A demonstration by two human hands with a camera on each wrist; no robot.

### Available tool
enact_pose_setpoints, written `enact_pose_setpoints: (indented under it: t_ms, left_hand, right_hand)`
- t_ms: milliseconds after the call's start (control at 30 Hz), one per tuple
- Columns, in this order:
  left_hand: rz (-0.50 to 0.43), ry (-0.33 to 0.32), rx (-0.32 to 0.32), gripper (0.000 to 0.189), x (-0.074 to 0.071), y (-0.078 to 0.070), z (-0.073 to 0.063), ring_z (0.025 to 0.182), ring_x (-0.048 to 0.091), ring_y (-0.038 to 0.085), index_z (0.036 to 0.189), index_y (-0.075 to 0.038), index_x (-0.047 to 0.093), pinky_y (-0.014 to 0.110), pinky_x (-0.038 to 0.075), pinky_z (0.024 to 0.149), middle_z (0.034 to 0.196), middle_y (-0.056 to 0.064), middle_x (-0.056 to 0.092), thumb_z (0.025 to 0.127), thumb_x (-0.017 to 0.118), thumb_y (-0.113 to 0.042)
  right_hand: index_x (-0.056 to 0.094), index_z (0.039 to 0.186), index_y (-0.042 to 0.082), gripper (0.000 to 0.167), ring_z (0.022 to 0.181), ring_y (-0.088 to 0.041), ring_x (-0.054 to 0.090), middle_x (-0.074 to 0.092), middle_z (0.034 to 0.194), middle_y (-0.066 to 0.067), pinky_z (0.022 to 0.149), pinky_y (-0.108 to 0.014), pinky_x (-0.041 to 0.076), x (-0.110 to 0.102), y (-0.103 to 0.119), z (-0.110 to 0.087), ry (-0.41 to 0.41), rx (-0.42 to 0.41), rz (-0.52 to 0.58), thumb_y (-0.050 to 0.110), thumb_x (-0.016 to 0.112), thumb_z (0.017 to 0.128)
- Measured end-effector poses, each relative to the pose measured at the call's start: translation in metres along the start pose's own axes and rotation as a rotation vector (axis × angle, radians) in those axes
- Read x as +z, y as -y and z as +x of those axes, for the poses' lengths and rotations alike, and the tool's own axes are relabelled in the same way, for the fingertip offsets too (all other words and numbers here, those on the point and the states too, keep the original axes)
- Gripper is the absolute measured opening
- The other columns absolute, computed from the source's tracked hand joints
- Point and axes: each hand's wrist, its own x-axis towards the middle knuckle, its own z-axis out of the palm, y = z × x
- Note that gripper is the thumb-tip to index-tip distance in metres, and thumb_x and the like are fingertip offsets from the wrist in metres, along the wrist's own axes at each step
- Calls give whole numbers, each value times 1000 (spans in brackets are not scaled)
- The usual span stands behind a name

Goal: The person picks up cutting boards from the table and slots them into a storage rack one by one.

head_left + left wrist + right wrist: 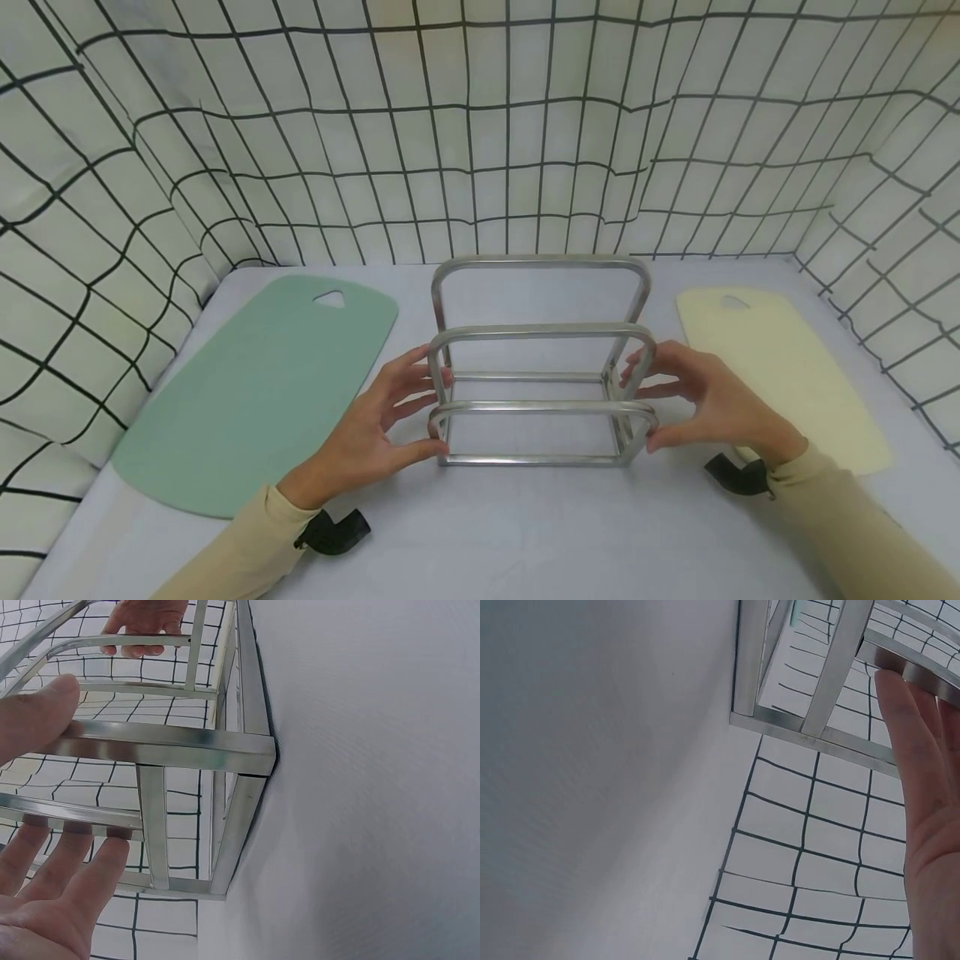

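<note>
Head view: touching both sides of the three-hooped silver metal rack [546,331] with spread-out left hand [367,429] and right hand [712,396], likely to hold it steady. Standing on the flat white table [517,533], between the rounded green board [255,400] and the rounded pale yellow board [780,367], maybe for easy reach.

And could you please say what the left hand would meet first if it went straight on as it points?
The left hand would likely meet the metal rack first; its fingertips seem to touch it, though contact is unclear.
</note>
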Motion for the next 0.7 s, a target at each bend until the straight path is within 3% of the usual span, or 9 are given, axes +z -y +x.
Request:
enact_pose_setpoints:
  t_ms: [200,500,700]
  left_hand:
    - [-10,2,-9,110,0,1,0,136,59,10,162,-13,25,27,51,112,146,15,59,74,90,-1]
    - [-27,2,-17,109,0,-1,2,136,59,9,162,-15,26,29,52,112,144,21,59,75,90,-2]
    - [-12,3,-11,110,0,0,2,135,58,4,162,-14,25,33,52,111,143,15,60,75,90,-2]
  right_hand:
    - [55,135,0,84,118,-6,66,65,128,5,96,-25,61,0,2,-1,-8,58,8,-4,96,62]
    - [56,135,3,84,119,-6,66,65,128,1,96,-27,61,-1,0,-2,-19,16,12,-5,95,62]
    - [56,136,8,83,117,-5,66,66,128,1,95,-28,62,-1,0,-1,-16,9,-11,-3,96,63]
